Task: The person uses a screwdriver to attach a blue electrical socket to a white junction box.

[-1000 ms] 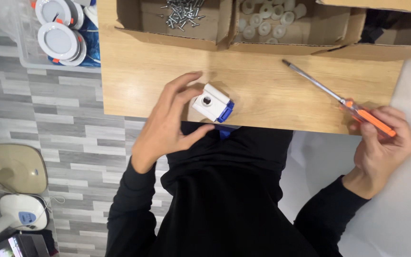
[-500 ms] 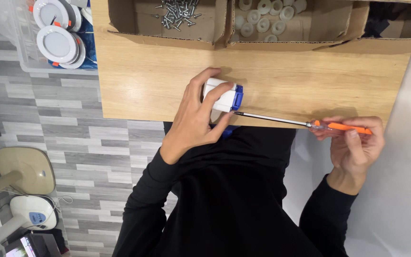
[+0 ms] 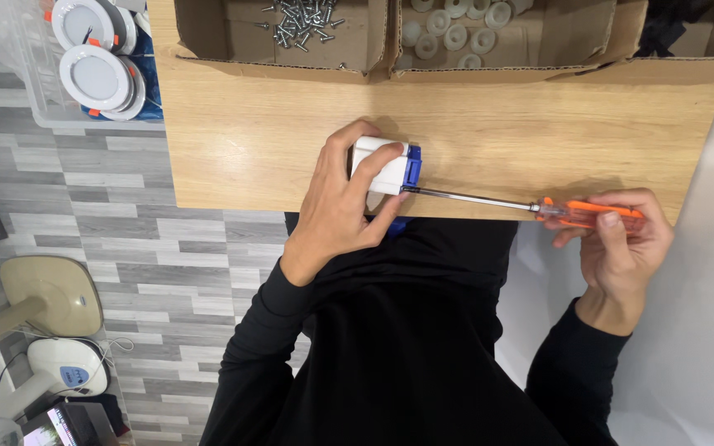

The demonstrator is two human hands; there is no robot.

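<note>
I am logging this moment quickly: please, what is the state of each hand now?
Left hand: closed around the white and blue part on the wooden table.
Right hand: closed on the orange-handled screwdriver.

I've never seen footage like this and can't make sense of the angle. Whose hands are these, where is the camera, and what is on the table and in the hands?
The camera sits on a person's head and looks straight down, so you see their own dark-sleeved arms and body from above. There is only this one view. The left hand grips a small white block with a blue end, pressed on the wooden tabletop. The right hand holds an orange-handled screwdriver; its thin metal shaft reaches sideways to the block's blue end. At the table's far edge stand open cardboard boxes: one with loose screws, one with round white pieces. Off the table to the left, a clear bin holds round white lamp-like discs.
</note>
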